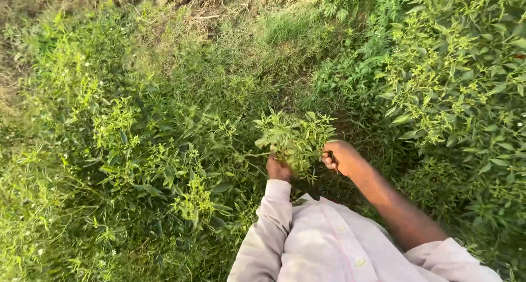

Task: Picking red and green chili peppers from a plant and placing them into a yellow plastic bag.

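Outdoors, open field, no walls or furniture. Ground thick with low green plants [148, 150] across left and centre. Taller, denser leafy bushes [460, 79] along right side, small pale specks among the leaves. Dry straw-coloured grass [181, 3] and bare soil at far edge, top left. Dark earth patch [339, 123] showing near centre. Soft warm daylight, yellowish on left foliage.

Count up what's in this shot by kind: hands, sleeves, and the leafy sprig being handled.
Hands: 2, the left hand and the right hand, both at the sprig
Leafy green sprig: 1, between the two hands
Pale shirt sleeves: 2, the left sleeve down to the wrist, the right sleeve pushed up the arm
Total: 5
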